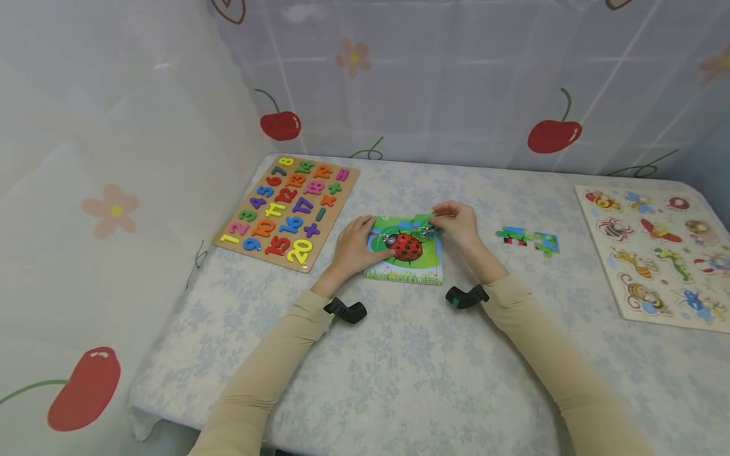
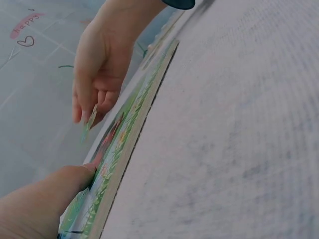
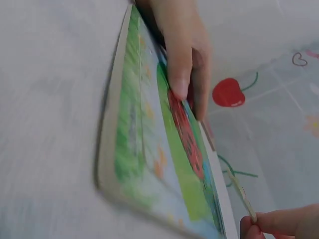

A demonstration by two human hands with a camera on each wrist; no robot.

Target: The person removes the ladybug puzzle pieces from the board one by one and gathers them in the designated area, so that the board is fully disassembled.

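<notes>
A square ladybug puzzle board (image 1: pixel 403 273) lies on the table with grassy green artwork along its near edge. My left hand (image 1: pixel 355 246) rests on the board's left side, its thumb over the picture by the ladybug. Between thumb and fingertips, my right hand (image 1: pixel 459 225) pinches a green puzzle piece (image 1: pixel 424 223) over the board's upper right corner. In the right wrist view that piece (image 3: pixel 241 194) is tilted and raised above the board. The left wrist view shows the right hand (image 2: pixel 102 74) hanging over the far part of the board, fingers pointing down.
Loose puzzle pieces (image 1: pixel 546 243) lie right of the board on the patterned tablecloth (image 1: pixel 410 367). A wooden number board (image 1: pixel 291 212) sits at the back left, and an insect picture board (image 1: pixel 613 285) at the right. Curtains with cherries stand behind and to the left.
</notes>
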